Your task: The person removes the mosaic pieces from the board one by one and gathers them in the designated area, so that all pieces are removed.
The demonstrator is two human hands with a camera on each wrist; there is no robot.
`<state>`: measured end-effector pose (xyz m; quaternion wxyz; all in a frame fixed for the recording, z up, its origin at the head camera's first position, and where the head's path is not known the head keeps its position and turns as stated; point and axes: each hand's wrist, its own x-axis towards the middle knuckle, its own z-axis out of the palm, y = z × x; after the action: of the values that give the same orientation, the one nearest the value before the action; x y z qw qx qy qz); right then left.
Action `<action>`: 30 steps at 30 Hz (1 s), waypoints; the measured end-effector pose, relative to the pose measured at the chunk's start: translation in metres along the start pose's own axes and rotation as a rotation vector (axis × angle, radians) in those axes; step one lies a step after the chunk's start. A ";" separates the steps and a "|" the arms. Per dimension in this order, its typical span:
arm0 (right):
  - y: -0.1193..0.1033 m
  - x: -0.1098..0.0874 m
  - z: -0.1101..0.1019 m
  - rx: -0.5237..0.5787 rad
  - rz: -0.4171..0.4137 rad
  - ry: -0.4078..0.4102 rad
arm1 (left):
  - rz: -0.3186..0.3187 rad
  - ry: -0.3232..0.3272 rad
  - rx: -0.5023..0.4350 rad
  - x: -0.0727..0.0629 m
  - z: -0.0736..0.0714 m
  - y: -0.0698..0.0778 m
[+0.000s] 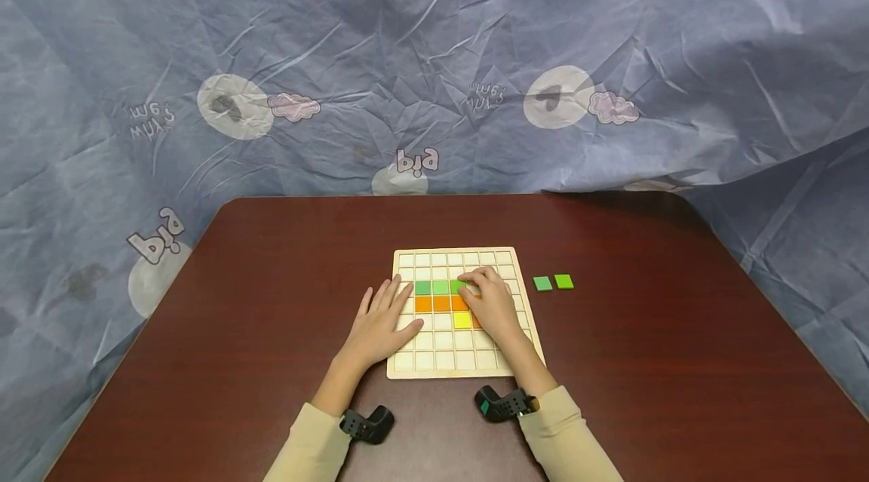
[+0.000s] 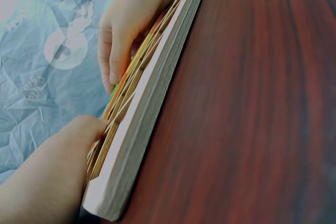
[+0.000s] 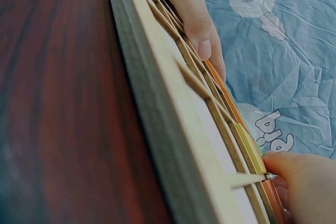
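Observation:
A pale wooden grid board [image 1: 424, 361] lies on the table in the head view, with square cells edged by thin ridges. My left hand [image 1: 377, 327] rests on its left side, fingers spread and straight. On the right, my right hand [image 1: 495, 308] reaches over the board, thumb and index finger pinching a bright green tile [image 1: 457, 287] at the end of a green row. Below that row sit orange tiles [image 1: 441, 304], partly covered by the right hand. A yellow tile [image 1: 462, 320] lies lower, and shows edge-on in the right wrist view beside the thumb.
Two loose green tiles, one teal-green [image 1: 542, 283] and one lime [image 1: 564, 282], lie on the dark red-brown table [image 1: 645, 331] right of the board. A blue patterned cloth [image 1: 434, 52] hangs behind the table's far edge. Both wrists wear black cameras.

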<state>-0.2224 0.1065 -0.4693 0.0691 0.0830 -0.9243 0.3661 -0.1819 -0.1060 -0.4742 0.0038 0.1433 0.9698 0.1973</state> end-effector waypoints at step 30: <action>0.000 -0.001 0.000 0.008 0.001 0.009 | -0.003 0.045 -0.019 0.000 0.003 0.000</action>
<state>-0.2215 0.1068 -0.4693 0.0727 0.0810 -0.9225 0.3704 -0.1819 -0.1047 -0.4768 -0.0162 0.1372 0.9680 0.2095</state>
